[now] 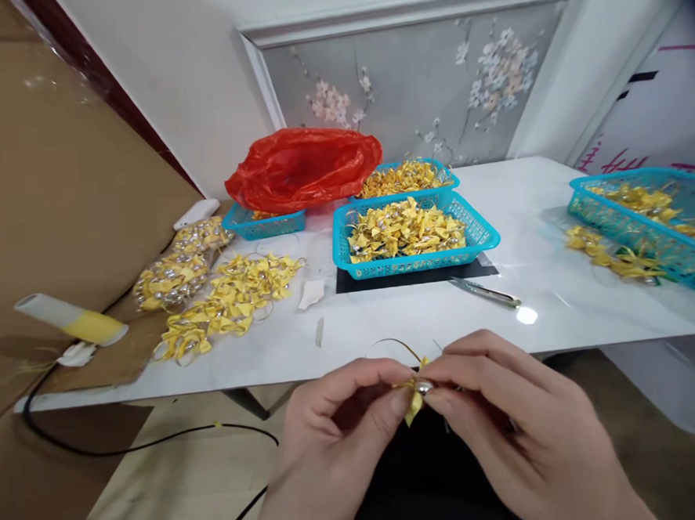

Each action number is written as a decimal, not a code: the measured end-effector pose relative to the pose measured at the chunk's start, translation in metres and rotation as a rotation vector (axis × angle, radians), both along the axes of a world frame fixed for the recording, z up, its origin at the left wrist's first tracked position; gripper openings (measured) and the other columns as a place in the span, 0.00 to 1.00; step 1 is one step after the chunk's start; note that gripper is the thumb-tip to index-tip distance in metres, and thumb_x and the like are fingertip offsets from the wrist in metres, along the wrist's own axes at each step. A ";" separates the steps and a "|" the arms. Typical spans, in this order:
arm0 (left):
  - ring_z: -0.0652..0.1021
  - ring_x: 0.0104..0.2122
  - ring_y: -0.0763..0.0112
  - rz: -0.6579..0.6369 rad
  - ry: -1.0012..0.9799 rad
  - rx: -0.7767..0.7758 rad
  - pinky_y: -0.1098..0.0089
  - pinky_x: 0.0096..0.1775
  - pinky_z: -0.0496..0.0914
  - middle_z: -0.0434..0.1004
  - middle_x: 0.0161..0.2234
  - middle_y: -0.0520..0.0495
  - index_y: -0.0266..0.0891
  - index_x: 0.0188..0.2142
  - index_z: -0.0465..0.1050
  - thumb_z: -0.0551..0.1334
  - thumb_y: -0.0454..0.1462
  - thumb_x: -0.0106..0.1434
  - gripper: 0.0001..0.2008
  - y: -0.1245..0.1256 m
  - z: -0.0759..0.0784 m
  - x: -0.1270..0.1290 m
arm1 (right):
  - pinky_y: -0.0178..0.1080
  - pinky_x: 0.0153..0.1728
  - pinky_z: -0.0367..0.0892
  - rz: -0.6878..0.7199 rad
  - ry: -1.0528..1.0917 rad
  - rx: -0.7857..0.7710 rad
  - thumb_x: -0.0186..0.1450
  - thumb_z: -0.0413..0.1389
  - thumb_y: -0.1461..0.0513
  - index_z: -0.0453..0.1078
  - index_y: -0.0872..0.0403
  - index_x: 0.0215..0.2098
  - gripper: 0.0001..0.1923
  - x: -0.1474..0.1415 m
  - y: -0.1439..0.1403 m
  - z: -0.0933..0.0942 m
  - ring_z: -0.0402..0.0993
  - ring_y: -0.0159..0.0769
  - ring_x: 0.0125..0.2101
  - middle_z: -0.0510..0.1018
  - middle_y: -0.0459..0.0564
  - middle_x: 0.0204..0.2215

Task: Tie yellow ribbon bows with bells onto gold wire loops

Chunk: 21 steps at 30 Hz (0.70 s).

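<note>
I see both hands held together below the near edge of the worktop [532,201], pinching one small yellow bow [416,401] between them. The left hand [334,418] has its grip closed on the bow from the left, thumb and forefinger meeting at the bow's centre. The right hand [509,407] has its grip closed on the same bow from the right, fingertips touching a small silver bead [424,386] at the knot. A thin gold loop [396,343] rises from the bow above the fingers. On the worktop, straight ahead, a blue basket [487,236] holds a heap of yellow bows and stands on a black mat [407,276]. A second basket [445,174] stands just behind it, beside a red bag [303,167]. A third basket [646,234] stands at the right edge, well apart. A loose pile of bows [232,298] lies at the left. Tweezers [484,292] lie just in front of the mat. A glue gun [72,318] rests at far left.
</note>
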<state>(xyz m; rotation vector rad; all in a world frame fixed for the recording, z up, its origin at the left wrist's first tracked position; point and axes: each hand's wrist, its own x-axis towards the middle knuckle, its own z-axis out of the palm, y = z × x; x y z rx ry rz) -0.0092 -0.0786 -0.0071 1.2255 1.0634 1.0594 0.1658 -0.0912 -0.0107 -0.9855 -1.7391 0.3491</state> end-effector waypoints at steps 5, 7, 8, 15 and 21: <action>0.76 0.29 0.78 -0.082 -0.119 -0.122 0.81 0.34 0.72 0.81 0.29 0.54 0.45 0.35 0.83 0.71 0.36 0.59 0.03 0.004 0.000 -0.002 | 0.26 0.28 0.67 0.098 0.108 -0.286 0.69 0.55 0.67 0.72 0.51 0.34 0.07 0.002 0.006 0.001 0.71 0.24 0.28 0.73 0.42 0.29; 0.76 0.29 0.78 -0.110 -0.171 -0.156 0.81 0.34 0.72 0.80 0.28 0.54 0.43 0.35 0.83 0.71 0.35 0.59 0.03 0.006 0.000 -0.002 | 0.26 0.26 0.66 0.126 0.134 -0.355 0.70 0.55 0.65 0.72 0.50 0.34 0.07 0.003 0.007 0.000 0.70 0.25 0.28 0.73 0.41 0.29; 0.76 0.29 0.78 -0.121 -0.194 -0.172 0.81 0.34 0.72 0.80 0.28 0.54 0.43 0.35 0.82 0.71 0.35 0.60 0.03 0.006 0.001 -0.002 | 0.26 0.26 0.65 0.134 0.142 -0.376 0.70 0.55 0.65 0.72 0.50 0.34 0.07 0.003 0.007 0.000 0.70 0.25 0.27 0.73 0.41 0.29; 0.78 0.27 0.79 -0.130 -0.298 -0.265 0.80 0.33 0.75 0.79 0.27 0.54 0.41 0.33 0.79 0.71 0.32 0.59 0.04 0.006 0.002 -0.001 | 0.26 0.28 0.65 0.163 0.139 -0.413 0.70 0.54 0.65 0.72 0.50 0.35 0.07 0.004 0.007 -0.003 0.70 0.24 0.28 0.73 0.41 0.30; 0.79 0.27 0.79 -0.124 -0.371 -0.272 0.79 0.34 0.76 0.80 0.28 0.55 0.42 0.34 0.76 0.70 0.31 0.61 0.05 0.005 -0.002 0.001 | 0.28 0.25 0.62 0.187 0.131 -0.497 0.70 0.53 0.63 0.71 0.51 0.35 0.07 0.006 0.008 -0.001 0.66 0.25 0.26 0.71 0.41 0.28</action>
